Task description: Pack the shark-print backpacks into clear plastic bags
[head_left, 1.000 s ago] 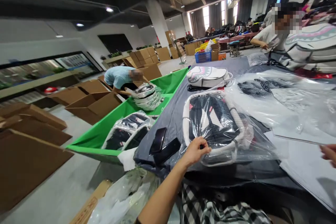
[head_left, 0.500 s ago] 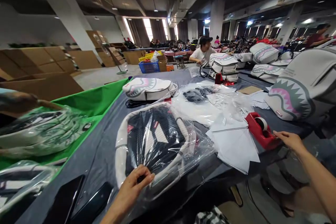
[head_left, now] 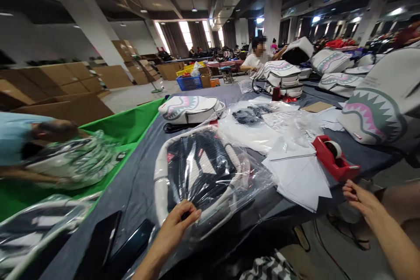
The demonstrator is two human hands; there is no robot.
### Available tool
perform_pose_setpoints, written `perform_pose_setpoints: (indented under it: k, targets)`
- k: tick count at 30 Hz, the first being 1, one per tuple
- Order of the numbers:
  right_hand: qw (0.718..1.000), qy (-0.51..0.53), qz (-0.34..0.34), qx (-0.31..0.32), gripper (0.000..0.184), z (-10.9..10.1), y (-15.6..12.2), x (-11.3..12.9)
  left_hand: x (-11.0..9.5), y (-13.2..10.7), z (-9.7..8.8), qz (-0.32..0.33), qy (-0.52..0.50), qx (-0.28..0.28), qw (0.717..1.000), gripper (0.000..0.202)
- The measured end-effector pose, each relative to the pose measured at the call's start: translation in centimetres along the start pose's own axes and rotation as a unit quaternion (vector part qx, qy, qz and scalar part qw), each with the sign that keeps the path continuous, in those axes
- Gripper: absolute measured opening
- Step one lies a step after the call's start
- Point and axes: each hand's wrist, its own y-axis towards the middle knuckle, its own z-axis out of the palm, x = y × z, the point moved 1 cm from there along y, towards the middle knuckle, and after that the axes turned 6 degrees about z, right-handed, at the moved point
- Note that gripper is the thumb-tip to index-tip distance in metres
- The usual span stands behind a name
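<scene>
A white and black backpack [head_left: 205, 164] lies on the table inside a clear plastic bag [head_left: 259, 175], its padded back facing up. My left hand [head_left: 182, 218] is closed on the gathered plastic at the near edge, and creases fan out from the fingers. My right hand [head_left: 361, 199] is just below the near end of a red tape dispenser [head_left: 337, 162]. Its fingers are pinched together; whatever lies between them is too small to make out. White paper sheets [head_left: 297, 175] are stacked between the bag and the dispenser.
Two dark phones [head_left: 101, 236] lie at the near left. White backpacks with a shark-mouth print [head_left: 374, 109] stand right and behind. At left, a co-worker in a light blue top [head_left: 19, 135] leans over bagged backpacks in a green-lined bin [head_left: 144, 118]. Another person [head_left: 257, 61] works across the table.
My right hand has drawn back from the dispenser, down towards me. The left hand keeps its hold on the plastic. Across the table, the person has raised a white backpack.
</scene>
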Motion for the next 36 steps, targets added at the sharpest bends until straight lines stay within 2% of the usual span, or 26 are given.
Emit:
perform_pose_setpoints:
  k: [2, 5, 6, 8, 9, 11, 13, 14, 15, 16, 17, 19, 21, 23, 25, 27, 30, 33, 36]
  targets:
    - [0.992, 0.062, 0.023, 0.103, 0.066, 4.6, -2.0, 1.6, -0.5, -0.3, 0.0, 0.013, -0.006, -0.010, 1.000, 0.048]
    - [0.951, 0.141, 0.018, 0.274, 0.059, 10.7, -4.6, 6.4, -0.9, -0.5, 0.1, 0.027, -0.003, -0.010, 1.000, 0.036]
    - [0.935, 0.138, -0.017, 0.328, 0.056, 12.3, -5.2, 8.4, -0.9, -0.4, 0.2, 0.028, 0.000, -0.009, 1.000, 0.031]
    - [0.892, 0.062, -0.144, 0.424, 0.052, 15.4, -5.9, 12.7, -0.5, -0.2, 0.3, 0.022, 0.010, -0.011, 1.000, 0.022]
    - [0.856, 0.002, -0.217, 0.469, 0.051, 16.9, -6.2, 14.8, -0.3, -0.1, 0.4, 0.017, 0.015, -0.014, 1.000, 0.020]
    - [0.755, -0.120, -0.344, 0.545, 0.048, 20.2, -6.6, 18.4, 0.0, 0.1, 0.5, 0.010, 0.018, -0.019, 1.000, 0.018]
    - [0.656, -0.220, -0.433, 0.577, 0.040, 23.4, -7.0, 20.9, 0.1, 0.2, 0.6, 0.011, 0.012, -0.017, 1.000, 0.018]
    - [0.623, -0.259, -0.462, 0.576, 0.036, 24.9, -7.0, 21.7, 0.1, 0.2, 0.6, 0.013, 0.010, -0.014, 1.000, 0.019]
    - [0.603, -0.287, -0.481, 0.568, 0.031, 26.2, -6.9, 22.2, 0.1, 0.2, 0.6, 0.015, 0.009, -0.012, 1.000, 0.019]
    - [0.599, -0.308, -0.489, 0.554, 0.028, 27.4, -6.7, 22.4, 0.1, 0.2, 0.6, 0.018, 0.008, -0.011, 1.000, 0.020]
    - [0.608, -0.326, -0.486, 0.536, 0.026, 28.3, -6.4, 22.5, 0.1, 0.2, 0.6, 0.019, 0.009, -0.010, 1.000, 0.020]
    - [0.641, -0.356, -0.465, 0.496, 0.030, 29.2, -5.5, 22.1, 0.2, 0.1, 0.5, 0.021, 0.011, -0.010, 1.000, 0.021]
    - [0.682, -0.367, -0.443, 0.453, 0.035, 29.0, -4.8, 21.5, 0.2, 0.1, 0.4, 0.022, 0.014, -0.009, 1.000, 0.021]
    - [0.723, -0.346, -0.435, 0.411, 0.031, 28.1, -4.8, 20.8, 0.2, 0.2, 0.5, 0.022, 0.016, -0.006, 1.000, 0.021]
    - [0.741, -0.320, -0.444, 0.388, 0.026, 27.2, -5.6, 20.1, 0.1, 0.2, 0.5, 0.023, 0.023, -0.006, 0.999, 0.021]
    - [0.721, -0.345, -0.451, 0.397, 0.026, 26.9, -6.8, 19.5, -0.2, 0.2, 0.6, 0.021, 0.047, -0.001, 0.999, 0.021]
    - [0.676, -0.421, -0.433, 0.422, 0.039, 27.7, -7.9, 19.1, -0.7, -0.7, 0.4, 0.051, 0.111, -0.001, 0.992, 0.016]
    - [0.662, -0.433, -0.423, 0.442, 0.048, 28.9, -7.5, 19.4, -0.8, -2.6, -0.5, 0.126, 0.204, -0.027, 0.971, 0.012]
    - [0.659, -0.423, -0.426, 0.454, 0.049, 29.8, -6.9, 19.7, 0.0, -4.4, -1.9, 0.117, 0.288, -0.056, 0.949, 0.011]
